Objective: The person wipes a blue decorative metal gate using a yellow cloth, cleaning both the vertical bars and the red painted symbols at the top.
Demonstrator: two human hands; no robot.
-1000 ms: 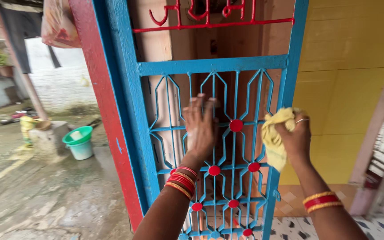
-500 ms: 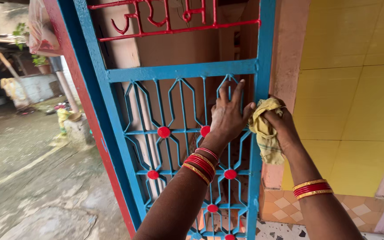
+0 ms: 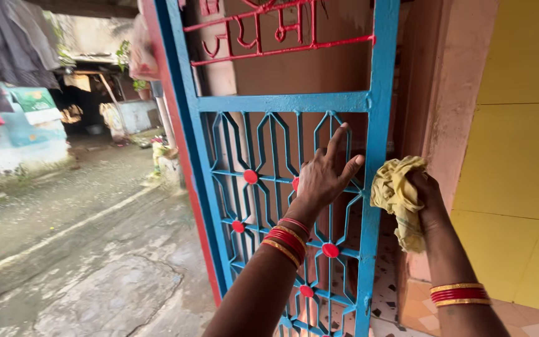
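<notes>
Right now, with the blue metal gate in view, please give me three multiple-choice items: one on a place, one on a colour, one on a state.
1. Where does the left hand rest?
A. on the bars of the blue metal grille gate
B. on the yellow tiled wall
C. on the ground

2. What colour are the round studs on the gate?
A. green
B. red
C. white

3. What is the state of the right hand?
A. open and empty
B. flat on the floor
C. closed on a crumpled yellow cloth

Answers: 1 A, fingers spread on the bars; 2 B, red discs at the bar crossings; 3 C, the cloth is bunched in its grip.
</notes>
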